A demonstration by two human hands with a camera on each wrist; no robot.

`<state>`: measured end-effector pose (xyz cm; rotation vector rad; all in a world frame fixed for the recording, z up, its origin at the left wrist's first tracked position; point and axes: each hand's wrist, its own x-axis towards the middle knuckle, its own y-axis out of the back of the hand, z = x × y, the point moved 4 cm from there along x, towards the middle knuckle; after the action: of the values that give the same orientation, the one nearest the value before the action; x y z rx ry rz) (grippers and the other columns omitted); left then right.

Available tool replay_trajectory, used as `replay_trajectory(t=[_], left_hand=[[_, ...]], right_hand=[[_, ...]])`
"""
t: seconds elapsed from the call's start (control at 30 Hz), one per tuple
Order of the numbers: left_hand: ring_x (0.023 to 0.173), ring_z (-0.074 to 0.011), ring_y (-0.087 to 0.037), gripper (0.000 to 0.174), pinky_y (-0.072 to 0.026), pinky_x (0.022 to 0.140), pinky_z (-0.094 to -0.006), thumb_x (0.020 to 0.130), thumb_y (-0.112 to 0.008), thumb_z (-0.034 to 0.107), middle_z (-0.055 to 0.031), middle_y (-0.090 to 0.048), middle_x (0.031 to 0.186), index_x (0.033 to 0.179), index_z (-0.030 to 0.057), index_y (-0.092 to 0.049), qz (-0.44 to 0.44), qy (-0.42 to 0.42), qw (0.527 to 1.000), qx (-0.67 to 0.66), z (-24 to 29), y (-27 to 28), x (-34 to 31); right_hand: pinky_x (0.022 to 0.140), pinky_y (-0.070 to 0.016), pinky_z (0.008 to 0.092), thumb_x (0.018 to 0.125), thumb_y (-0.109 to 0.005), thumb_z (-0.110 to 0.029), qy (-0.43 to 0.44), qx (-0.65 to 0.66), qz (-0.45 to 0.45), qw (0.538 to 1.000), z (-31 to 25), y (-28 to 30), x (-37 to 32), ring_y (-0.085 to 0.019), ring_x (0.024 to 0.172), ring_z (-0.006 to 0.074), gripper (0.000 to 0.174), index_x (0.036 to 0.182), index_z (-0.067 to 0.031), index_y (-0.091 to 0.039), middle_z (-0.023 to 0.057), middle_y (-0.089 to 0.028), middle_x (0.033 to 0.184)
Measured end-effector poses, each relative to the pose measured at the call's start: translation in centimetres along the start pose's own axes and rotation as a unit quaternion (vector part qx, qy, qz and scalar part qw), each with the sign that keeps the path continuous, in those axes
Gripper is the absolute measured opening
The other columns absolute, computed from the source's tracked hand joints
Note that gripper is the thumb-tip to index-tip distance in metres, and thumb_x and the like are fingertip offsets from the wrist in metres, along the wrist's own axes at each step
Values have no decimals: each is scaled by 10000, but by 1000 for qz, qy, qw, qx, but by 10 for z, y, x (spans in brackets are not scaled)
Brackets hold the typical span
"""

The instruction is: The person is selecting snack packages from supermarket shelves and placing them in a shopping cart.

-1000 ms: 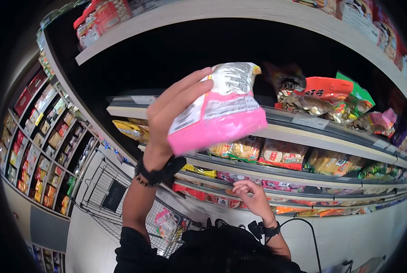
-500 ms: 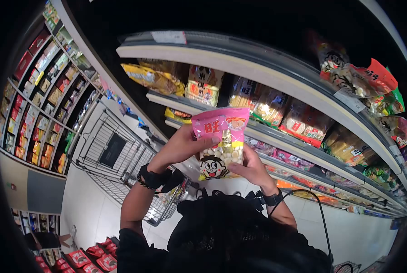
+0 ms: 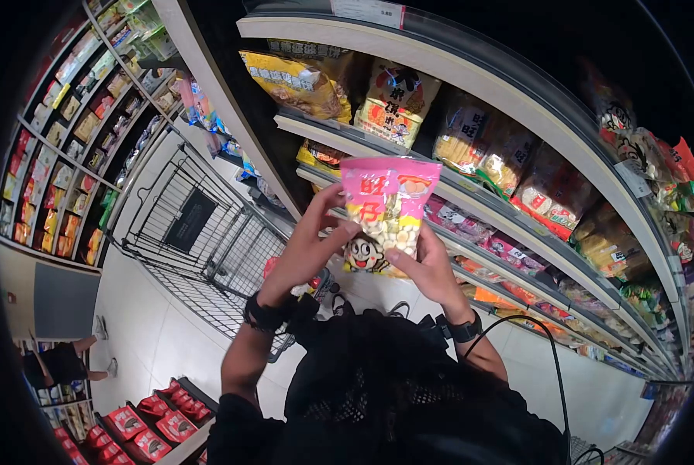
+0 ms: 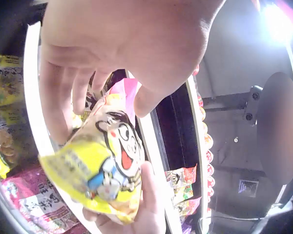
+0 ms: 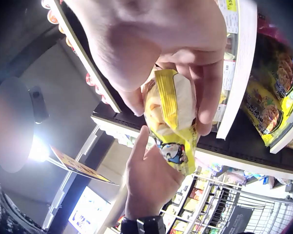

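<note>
A pink-topped snack bag of small round cream-coloured biscuits, with a cartoon face on its front, is held upright before the torso. My left hand pinches its left edge, thumb at the front and fingers toward the back. On the lower right, my right hand grips it with the thumb pressed across the front. The left wrist view shows the cartoon face and the yellow bottom of the bag. Its yellow back seam appears between the fingers of the right hand in the right wrist view.
Shelves of bagged snacks curve around the front and right. A wire shopping cart stands at the left with goods in it. Red packets fill a display at lower left, near another person's legs. A black cable hangs by the right arm.
The left hand has brought the bag down from shelf height and its front now faces me. The right hand, free at first, has taken hold of it. The view has turned toward the cart.
</note>
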<state>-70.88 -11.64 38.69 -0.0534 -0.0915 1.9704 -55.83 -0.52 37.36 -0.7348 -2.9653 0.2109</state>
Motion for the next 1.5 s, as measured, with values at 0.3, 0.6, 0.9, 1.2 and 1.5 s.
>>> replay_trajectory(t=[0.3, 0.6, 0.9, 1.2, 1.5], left_hand=[[1161, -198, -468, 669, -450, 854, -307, 772, -699, 135, -101, -423, 1320, 1363, 92, -389, 46, -146, 953, 261, 5, 8, -47], [1116, -194, -536, 722, -450, 930, -334, 767, -745, 177, -103, -508, 1252, 1348, 7, -350, 11, -15, 993, -119, -37, 25, -39], [1236, -249, -487, 778, -364, 1052, -373, 719, -675, 6, -146, -482, 1334, 1392, 0, -285, -73, 105, 931, -341, -35, 27, -44], [1181, -199, -515, 741, -411, 996, -353, 709, -730, 23, -110, -524, 1281, 1352, 1, -364, -137, 119, 947, -265, -34, 10, -37], [1107, -161, -553, 618, -453, 930, -317, 765, -719, 68, -97, -561, 1226, 1308, 2, -430, -102, 109, 962, -227, -38, -14, -25]], right_hand=[[913, -453, 292, 862, -641, -52, 19, -10, 100, 995, 11, -26, 11, -562, 1061, 133, 458, 1261, 11, -426, 78, -582, 1158], [820, -435, 295, 849, -643, -157, 121, -241, -90, 959, -28, -71, 6, -512, 942, 168, 541, 1341, -36, -454, 102, -407, 1241], [766, -443, 254, 798, -699, -93, 79, -194, 60, 976, -21, -47, 12, -521, 868, 120, 587, 1321, -39, -439, 73, -450, 1165], [941, -419, 321, 827, -707, -202, 4, -78, 22, 997, -10, -42, 5, -549, 1055, 154, 577, 1292, 9, -439, 95, -573, 1166], [895, -449, 311, 797, -740, -160, 6, -68, 28, 997, -4, -14, 6, -583, 983, 144, 545, 1241, 3, -469, 87, -608, 1095]])
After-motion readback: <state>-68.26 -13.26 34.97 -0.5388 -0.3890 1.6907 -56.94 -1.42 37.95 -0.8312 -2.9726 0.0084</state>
